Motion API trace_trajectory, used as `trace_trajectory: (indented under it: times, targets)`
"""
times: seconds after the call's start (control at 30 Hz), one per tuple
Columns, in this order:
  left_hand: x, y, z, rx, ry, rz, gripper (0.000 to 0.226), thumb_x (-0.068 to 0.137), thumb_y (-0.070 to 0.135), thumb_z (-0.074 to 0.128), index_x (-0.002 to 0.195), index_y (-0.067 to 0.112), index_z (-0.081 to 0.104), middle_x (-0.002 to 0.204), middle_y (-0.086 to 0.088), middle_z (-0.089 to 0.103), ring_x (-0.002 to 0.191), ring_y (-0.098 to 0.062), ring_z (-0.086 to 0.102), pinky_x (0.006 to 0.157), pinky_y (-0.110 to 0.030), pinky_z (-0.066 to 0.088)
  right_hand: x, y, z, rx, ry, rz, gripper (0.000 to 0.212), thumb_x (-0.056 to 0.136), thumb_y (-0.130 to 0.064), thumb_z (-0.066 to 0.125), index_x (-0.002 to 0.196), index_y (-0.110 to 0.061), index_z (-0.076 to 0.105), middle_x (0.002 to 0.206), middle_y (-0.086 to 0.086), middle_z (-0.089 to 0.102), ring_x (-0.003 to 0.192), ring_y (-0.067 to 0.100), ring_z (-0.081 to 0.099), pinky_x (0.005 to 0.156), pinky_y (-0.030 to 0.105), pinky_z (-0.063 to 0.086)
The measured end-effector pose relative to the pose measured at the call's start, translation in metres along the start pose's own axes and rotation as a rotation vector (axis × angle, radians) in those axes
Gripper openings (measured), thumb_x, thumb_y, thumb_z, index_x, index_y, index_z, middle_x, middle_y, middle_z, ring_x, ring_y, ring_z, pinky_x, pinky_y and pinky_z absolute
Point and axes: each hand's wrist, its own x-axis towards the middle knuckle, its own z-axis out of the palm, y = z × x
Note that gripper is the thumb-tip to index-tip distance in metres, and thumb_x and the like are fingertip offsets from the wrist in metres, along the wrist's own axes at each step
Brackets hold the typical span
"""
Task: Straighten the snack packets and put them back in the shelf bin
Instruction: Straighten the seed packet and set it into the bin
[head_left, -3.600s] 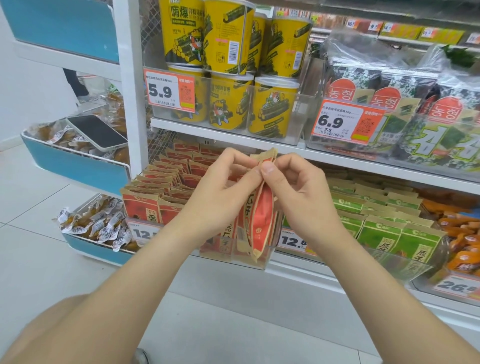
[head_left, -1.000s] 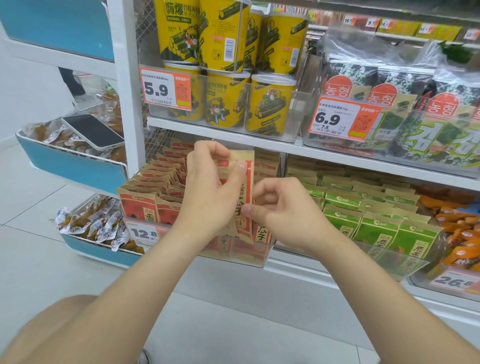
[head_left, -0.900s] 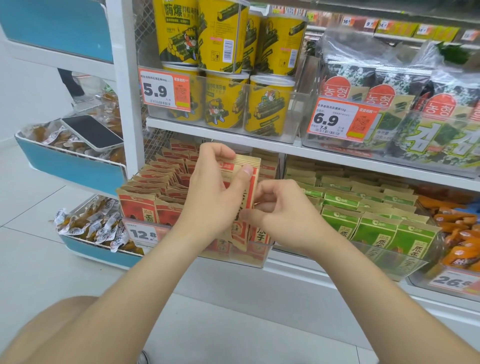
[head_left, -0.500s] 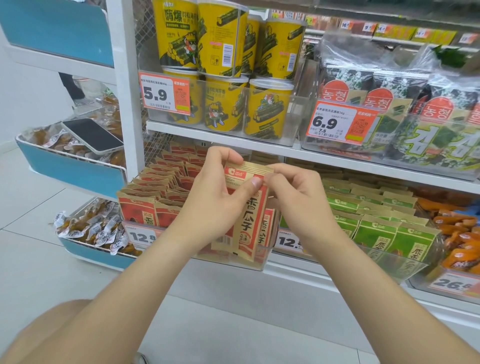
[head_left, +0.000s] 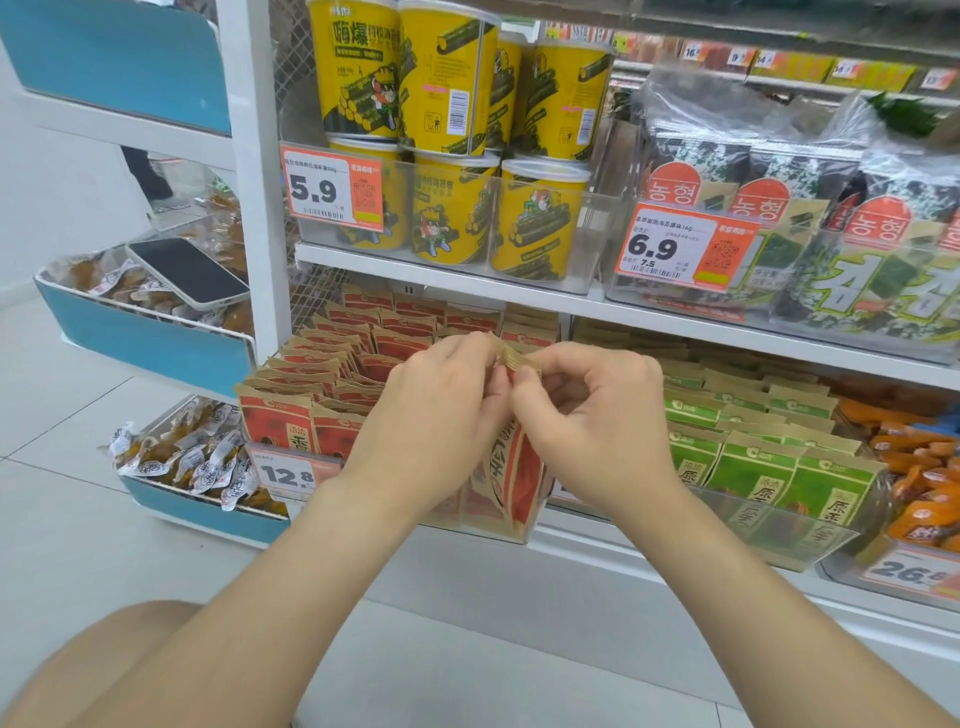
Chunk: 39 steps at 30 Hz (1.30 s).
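Shelf bin (head_left: 524, 535): packet (head_left: 511, 462), L hand (head_left: 436, 415), R hand (head_left: 597, 415)

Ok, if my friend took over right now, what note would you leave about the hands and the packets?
Left hand: pinches the top edge of the red packet.
Right hand: pinches the same edge.
The packet hangs upright at the front right of the clear bin, its lower end seemingly inside.
Done: other red packets stand in rows on the bin's left.
Left to do: smooth it, seat it, let go.
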Motion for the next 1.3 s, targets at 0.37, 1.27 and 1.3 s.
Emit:
trace_trajectory:
  times: [0.37,1.27,1.3]
  targets:
    - [0.010,-0.011,-0.010,-0.294,-0.086,-0.207,0.015,0.105,0.034,0.065,0.092,0.030,0.070,0.085,0.017,0.073,0.087,-0.001,0.070,0.077,-0.031,0.055,0.007,0.002,-0.001,0.267,-0.010,0.320,0.024,0.103,-0.010,0.067,0.085,-0.016,0.082,0.077,0.003,0.080,0.071,0.014,0.074,0.075,0.053,0.064]
    - [0.016,-0.014,-0.014,-0.612,-0.341,-0.314,0.030,0.094,0.019,0.084,0.123,0.026,0.080,0.108,0.015,0.082,0.103,-0.003,0.078,0.100,-0.035,0.061,0.017,0.024,-0.026,0.174,-0.143,0.280,0.035,0.095,-0.011,0.082,0.127,-0.019,0.069,0.109,-0.008,0.082,0.101,0.006,0.078,0.091,0.036,0.065]
    - [0.016,-0.014,-0.014,-0.619,-0.331,-0.337,0.030,0.091,0.019,0.086,0.119,0.027,0.082,0.105,0.014,0.083,0.100,-0.004,0.079,0.099,-0.035,0.062,0.017,0.026,-0.026,0.165,-0.176,0.276,0.038,0.096,-0.012,0.081,0.129,-0.020,0.066,0.111,-0.008,0.081,0.103,0.007,0.078,0.092,0.038,0.065]
